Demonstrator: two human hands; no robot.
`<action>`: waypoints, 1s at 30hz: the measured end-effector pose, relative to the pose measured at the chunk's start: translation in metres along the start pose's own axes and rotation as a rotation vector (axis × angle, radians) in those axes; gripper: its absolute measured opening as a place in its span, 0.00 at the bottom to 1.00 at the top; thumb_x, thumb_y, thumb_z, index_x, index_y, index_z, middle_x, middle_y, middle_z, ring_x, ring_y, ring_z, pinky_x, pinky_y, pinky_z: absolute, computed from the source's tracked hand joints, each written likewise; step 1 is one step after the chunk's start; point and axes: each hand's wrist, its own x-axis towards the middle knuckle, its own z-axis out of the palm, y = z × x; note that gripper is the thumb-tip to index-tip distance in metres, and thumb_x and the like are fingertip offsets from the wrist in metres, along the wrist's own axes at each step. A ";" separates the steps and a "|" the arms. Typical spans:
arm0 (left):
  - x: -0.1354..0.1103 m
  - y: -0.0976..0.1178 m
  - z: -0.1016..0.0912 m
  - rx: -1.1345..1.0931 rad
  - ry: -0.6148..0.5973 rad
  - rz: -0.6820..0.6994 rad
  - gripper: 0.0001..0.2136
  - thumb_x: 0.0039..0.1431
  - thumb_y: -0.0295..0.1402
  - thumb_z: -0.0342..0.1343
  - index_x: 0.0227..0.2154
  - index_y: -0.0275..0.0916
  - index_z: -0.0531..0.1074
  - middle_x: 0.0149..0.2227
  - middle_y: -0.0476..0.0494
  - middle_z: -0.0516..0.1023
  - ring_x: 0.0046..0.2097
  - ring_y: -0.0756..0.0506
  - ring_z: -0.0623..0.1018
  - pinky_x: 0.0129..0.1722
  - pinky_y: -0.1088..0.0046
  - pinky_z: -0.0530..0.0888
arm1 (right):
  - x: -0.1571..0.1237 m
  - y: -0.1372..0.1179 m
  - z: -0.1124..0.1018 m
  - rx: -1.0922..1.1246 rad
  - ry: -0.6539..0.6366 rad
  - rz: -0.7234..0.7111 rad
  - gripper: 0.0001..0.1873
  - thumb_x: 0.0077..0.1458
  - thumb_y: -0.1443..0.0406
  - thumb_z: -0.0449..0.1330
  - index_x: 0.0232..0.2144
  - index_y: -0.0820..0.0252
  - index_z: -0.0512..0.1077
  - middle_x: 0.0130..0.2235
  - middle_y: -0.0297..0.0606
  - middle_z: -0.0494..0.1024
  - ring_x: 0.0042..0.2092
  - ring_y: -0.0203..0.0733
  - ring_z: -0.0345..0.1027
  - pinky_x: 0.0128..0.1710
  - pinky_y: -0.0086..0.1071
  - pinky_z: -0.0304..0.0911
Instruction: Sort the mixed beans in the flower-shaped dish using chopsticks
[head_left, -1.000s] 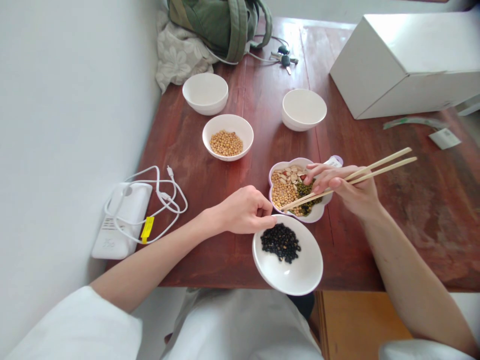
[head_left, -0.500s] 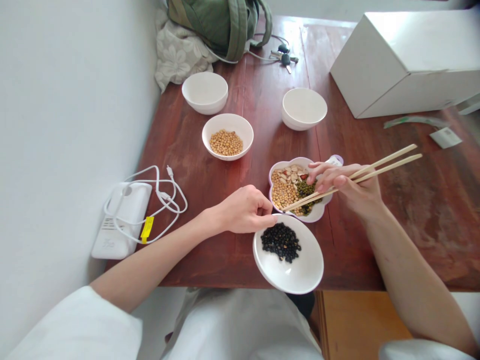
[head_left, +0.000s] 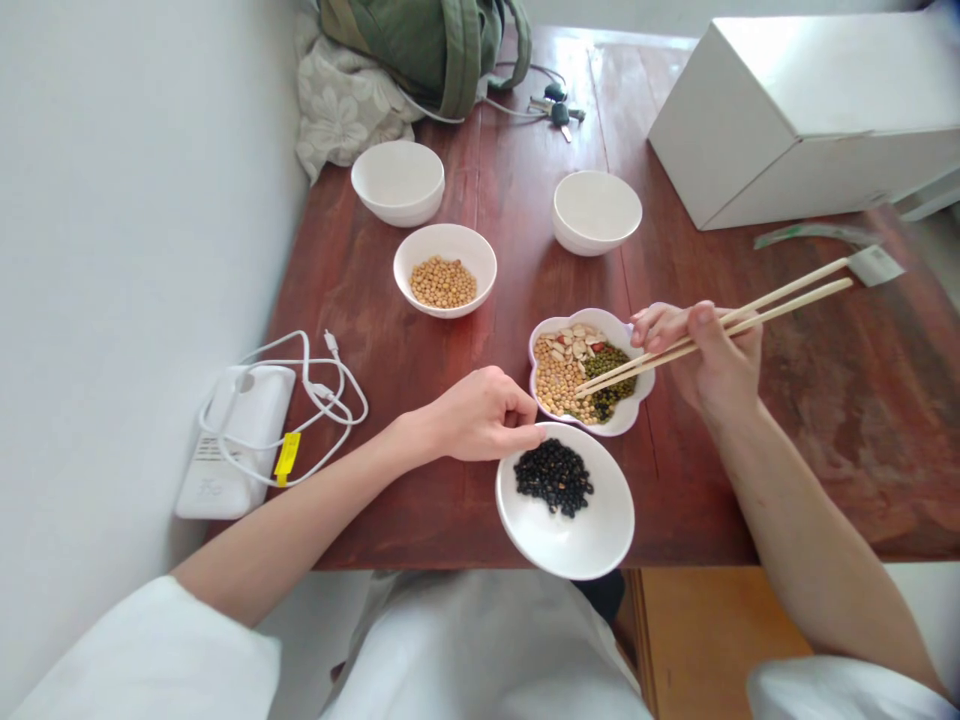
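Note:
My left hand (head_left: 491,415) pinches the upper left rim of a white bowl (head_left: 600,545), which tilts at the table's front edge. Black beans (head_left: 555,477) lie in a heap inside it. My right hand (head_left: 709,360) is closed around a pair of wooden chopsticks (head_left: 780,295). Their tips are over a flower-shaped dish (head_left: 643,395) with a purple rim, just behind the bowl. In this dish lie yellow soybeans (head_left: 556,385), green mung beans (head_left: 619,385) and pale flat slices (head_left: 576,343). No bean shows clearly between the tips.
A white bowl with soybeans (head_left: 444,283) stands further back. Two more white bowls, one at left (head_left: 397,180) and one at right (head_left: 596,210), are behind. A power bank (head_left: 232,440) with a cable lies left, a white box (head_left: 757,120) back right. Keys (head_left: 559,112) lie near a green bag (head_left: 405,40).
The chopstick tips have moved from the dish's front edge, near the black bean bowl, back over the beans in the dish. My right hand has turned slightly; the left keeps its hold.

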 end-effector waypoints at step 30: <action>-0.008 -0.006 0.013 0.130 0.225 0.392 0.18 0.58 0.32 0.60 0.15 0.34 0.68 0.15 0.53 0.65 0.18 0.58 0.60 0.21 0.79 0.57 | 0.013 -0.053 0.015 0.141 -0.088 -0.140 0.41 0.64 0.37 0.53 0.13 0.58 0.75 0.23 0.40 0.73 0.31 0.34 0.72 0.36 0.33 0.69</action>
